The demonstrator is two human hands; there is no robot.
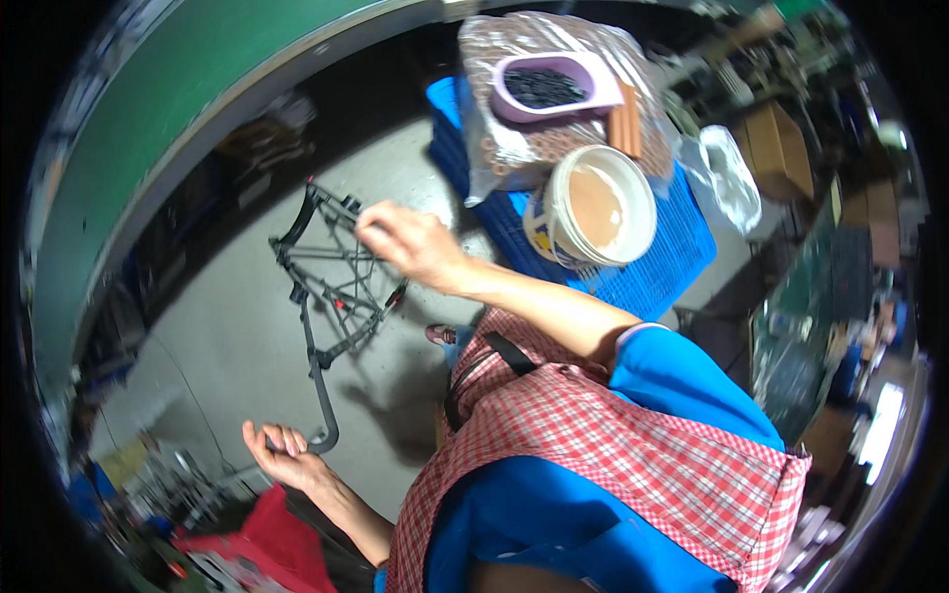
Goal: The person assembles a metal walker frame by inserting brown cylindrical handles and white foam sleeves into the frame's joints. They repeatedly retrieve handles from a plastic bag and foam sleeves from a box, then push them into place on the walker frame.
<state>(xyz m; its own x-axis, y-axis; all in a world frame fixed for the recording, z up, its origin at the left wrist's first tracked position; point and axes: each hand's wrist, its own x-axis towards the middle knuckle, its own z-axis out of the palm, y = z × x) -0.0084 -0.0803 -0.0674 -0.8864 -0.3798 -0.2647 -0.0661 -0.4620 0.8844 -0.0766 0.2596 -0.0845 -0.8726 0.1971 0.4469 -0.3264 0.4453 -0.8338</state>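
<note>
While the dark metal frame (331, 287) hangs above the grey floor (227, 336) in the head view, the left hand (282, 450) curls closed around its curved lower end, and the right hand (410, 242) pinches its upper part with fingers drawn narrow. A blue crate (652, 267) carries a white bucket (593, 208) nearby.

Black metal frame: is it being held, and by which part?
Yes. The left hand grips the black metal frame at its curved lower end; the right hand pinches its upper end.
</note>
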